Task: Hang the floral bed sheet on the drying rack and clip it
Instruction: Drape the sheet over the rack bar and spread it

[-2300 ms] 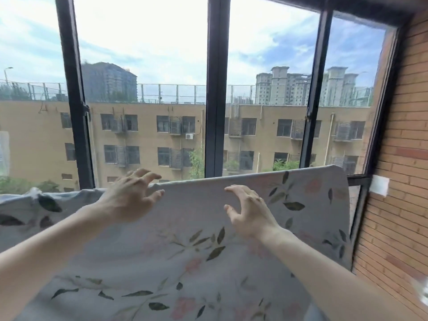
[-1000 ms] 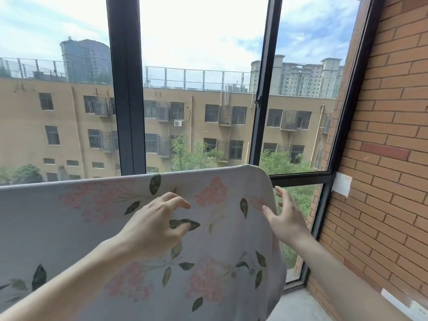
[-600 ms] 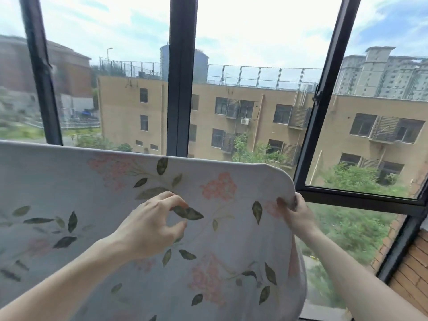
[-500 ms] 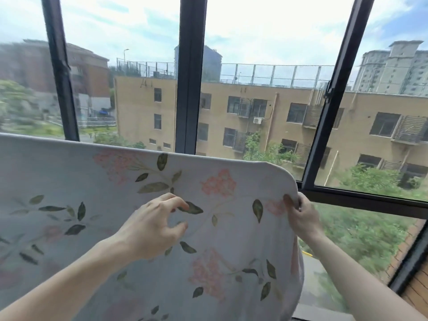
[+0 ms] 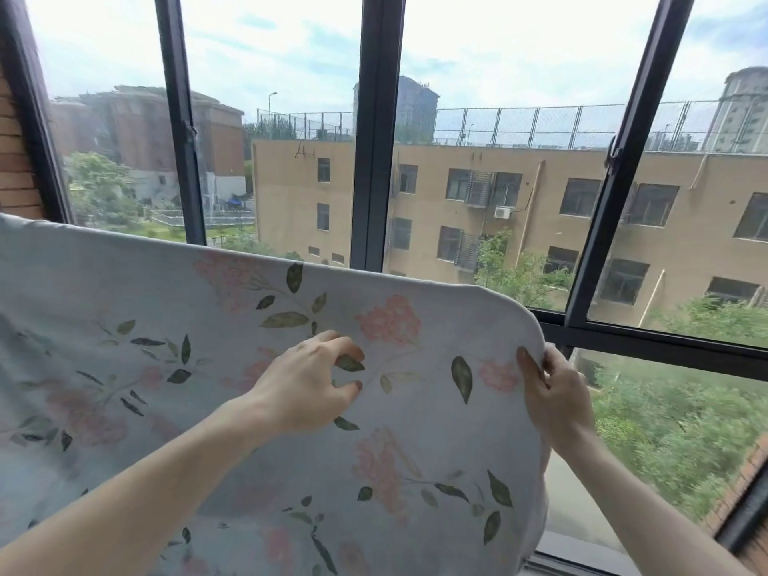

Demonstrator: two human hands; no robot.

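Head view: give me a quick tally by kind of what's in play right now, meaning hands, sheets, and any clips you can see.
Hands: 2, the left hand pinching the face of the floral bed sheet, the right hand gripping its right edge
Sheets: 1
Clips: 0 visible
Total: 3

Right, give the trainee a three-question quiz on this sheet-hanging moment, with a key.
1. True or false: a clip is already visible on the floral sheet.
2. Which hand holds the sheet's side edge? A) left hand B) right hand C) neither
3. Fill in: the left hand's fingers are curled against the ____ face of the sheet, near a green leaf print.

Key
1. False: no clip shows in this view.
2. B: its thumb lies on the front of the edge, fingers behind it.
3. Front.
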